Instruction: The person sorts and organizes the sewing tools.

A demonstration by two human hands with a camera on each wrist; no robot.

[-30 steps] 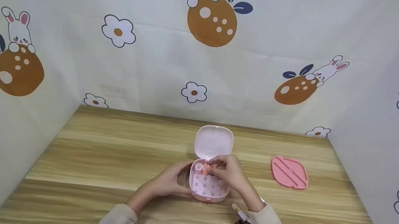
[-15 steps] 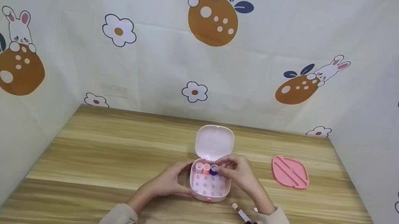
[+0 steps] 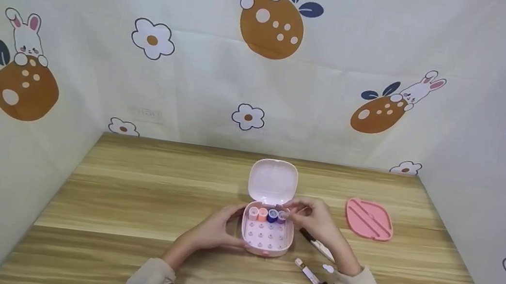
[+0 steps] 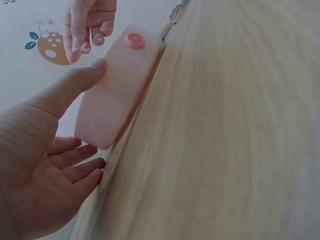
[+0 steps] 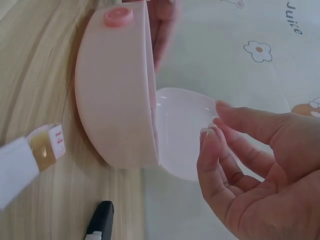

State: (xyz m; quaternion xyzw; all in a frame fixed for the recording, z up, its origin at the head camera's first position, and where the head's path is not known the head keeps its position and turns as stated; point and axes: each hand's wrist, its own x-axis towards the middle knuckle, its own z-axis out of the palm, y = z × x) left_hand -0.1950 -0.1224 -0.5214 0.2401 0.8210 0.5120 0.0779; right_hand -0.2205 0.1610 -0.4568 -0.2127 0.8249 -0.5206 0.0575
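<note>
Case [image 3: 267, 252]: It stood on the table [image 3: 129, 194], its lid [image 3: 273, 182] tipped back away from the person, I judged so both hands could reach inside.
Spools: I counted four along the hinge end: pink spool [image 3: 253, 214], orange spool [image 3: 262, 215], dark-blue spool [image 3: 272, 216], purple spool [image 3: 281, 216]. Small pegs [image 3: 260, 235] in the rows nearer the person suggested to me why they sat so evenly.
Left hand [image 3: 215, 227]: Its thumb lay at the near side and its fingers round the left, clamped on the case, bracing it, I thought. The forearm slanted in from below.
Right hand [image 3: 318, 221]: It hovered at the purple spool's corner, wrist bent, fingers loosely curled, thumb and forefinger slightly apart. From my remote seat I made out nothing between them; whether a tip touched the spool I could not tell.
Pink tray [image 3: 369, 219]: It lay flat beyond the right hand, presumably clear of the work.
</note>
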